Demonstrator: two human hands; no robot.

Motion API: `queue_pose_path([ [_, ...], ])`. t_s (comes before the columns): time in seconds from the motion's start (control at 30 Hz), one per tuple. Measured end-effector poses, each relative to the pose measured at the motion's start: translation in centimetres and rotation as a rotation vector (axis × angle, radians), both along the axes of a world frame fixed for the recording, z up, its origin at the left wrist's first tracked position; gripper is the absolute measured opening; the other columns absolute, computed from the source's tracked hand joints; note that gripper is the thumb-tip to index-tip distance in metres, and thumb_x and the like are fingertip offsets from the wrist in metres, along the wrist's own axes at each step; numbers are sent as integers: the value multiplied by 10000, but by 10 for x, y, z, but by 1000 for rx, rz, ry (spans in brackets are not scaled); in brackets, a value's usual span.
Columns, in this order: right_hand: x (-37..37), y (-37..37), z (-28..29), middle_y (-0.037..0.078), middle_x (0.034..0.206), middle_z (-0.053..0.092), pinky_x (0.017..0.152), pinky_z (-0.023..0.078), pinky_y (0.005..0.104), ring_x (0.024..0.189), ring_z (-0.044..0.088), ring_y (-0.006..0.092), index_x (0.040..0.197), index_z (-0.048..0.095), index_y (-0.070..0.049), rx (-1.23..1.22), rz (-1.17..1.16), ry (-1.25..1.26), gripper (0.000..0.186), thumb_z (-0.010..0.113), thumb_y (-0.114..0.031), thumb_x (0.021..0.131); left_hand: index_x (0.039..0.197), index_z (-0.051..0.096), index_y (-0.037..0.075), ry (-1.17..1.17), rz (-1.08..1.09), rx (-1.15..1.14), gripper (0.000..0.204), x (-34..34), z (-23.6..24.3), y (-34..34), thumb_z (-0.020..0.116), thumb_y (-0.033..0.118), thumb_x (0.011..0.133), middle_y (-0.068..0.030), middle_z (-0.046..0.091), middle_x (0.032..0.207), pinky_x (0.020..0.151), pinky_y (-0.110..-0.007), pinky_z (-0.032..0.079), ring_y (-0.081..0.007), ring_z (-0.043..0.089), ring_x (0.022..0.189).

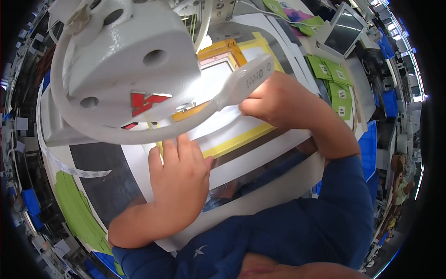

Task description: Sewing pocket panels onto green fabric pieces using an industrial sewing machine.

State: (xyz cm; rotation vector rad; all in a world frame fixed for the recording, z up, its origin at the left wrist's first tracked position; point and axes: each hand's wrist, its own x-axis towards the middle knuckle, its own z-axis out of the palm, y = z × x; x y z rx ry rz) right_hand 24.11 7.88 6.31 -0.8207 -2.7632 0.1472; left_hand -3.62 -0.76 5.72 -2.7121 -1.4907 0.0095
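Note:
My left hand (179,179) lies on a white sheet edged with yellow tape (241,140), its fingers stretched forward. The fingertips reach just under the bent lamp neck. On the other side, my right hand (278,100) is closed, thumb and fingers curled together low over the sheet. What they pinch, if anything, is hidden, partly by the white lamp handle (248,79) in front of it. Between and beyond my hands is the brightly lit work area below a white sewing machine head (125,60). A yellow-orange frame (237,52) with a pale inner border sits there.
Green labelled pieces (341,93) lie along the right of the table, near a small tilted screen (344,30). More green pieces (76,209) are stacked at the left. A white tape strip (88,173) curls nearby. A blue bin (369,151) stands at the right.

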Motion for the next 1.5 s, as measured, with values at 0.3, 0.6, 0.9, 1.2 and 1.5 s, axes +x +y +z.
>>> queue_pose_path([
  [0.3,10,7,-38,31,832,592,768,491,358,836,627,223,776,614,-105,174,46,0,88,680,-163,768,1391,633,-35,-236,-300,-112,734,15,-28,1,819,445,867,-331,572,1465,1110,-552,450,-450,569,1330],
  [0.6,17,9,-36,31,836,591,768,478,357,851,621,214,743,587,-112,190,-16,14,120,670,-166,810,1591,494,105,-327,-223,-386,922,20,-51,10,836,521,842,-400,376,1607,1209,-622,352,-566,426,1468],
  [0.9,11,-11,-22,47,716,622,644,500,383,663,644,229,875,698,-69,-2,-79,-51,88,663,-148,868,1613,473,108,-329,-213,-427,958,20,-52,25,835,546,842,-422,311,1632,1253,-643,263,-585,331,1523],
  [1.2,7,-23,-33,90,633,659,522,477,402,537,652,255,1362,651,104,-178,-110,-145,581,725,-287,940,1609,471,74,-347,-245,-418,994,23,-55,33,829,585,834,-421,302,1629,1250,-661,247,-589,317,1527],
  [1.5,7,-20,-33,80,630,654,514,469,396,540,659,253,1288,657,85,-137,-120,-134,553,766,-319,927,1594,484,66,-372,-237,-413,993,24,-53,41,847,568,817,-397,343,1599,1235,-635,282,-571,374,1473],
])
